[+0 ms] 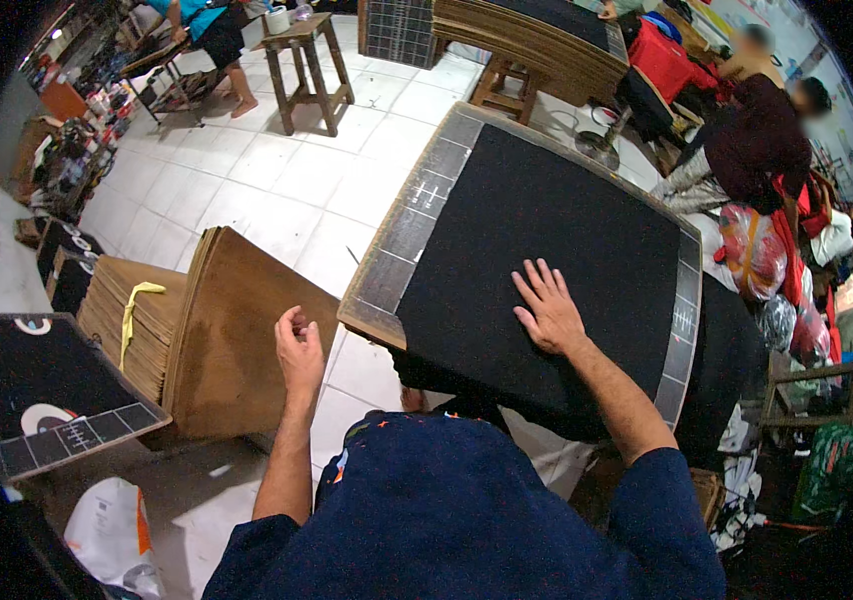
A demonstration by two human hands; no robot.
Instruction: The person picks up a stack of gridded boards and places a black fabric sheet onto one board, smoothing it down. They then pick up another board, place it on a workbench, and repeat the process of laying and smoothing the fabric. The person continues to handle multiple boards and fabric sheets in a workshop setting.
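Note:
A piece of black cloth is spread over a large board with a grid and white cross marks along its edges. On the cloth lies my right hand, palm down with its fingers stretched out. My left hand hangs in the air left of the board's near corner, its fingers loosely bent and apart, holding nothing that I can see. Beyond that hand leans a thick stack of brown boards. More black cloth drapes down past the board's right side.
At the far left, another board carries dark cloth with a white ring. A yellow strip lies on the brown stack. A wooden stool stands on the tiled floor ahead. Co-workers are at the back; bagged bundles sit at the right.

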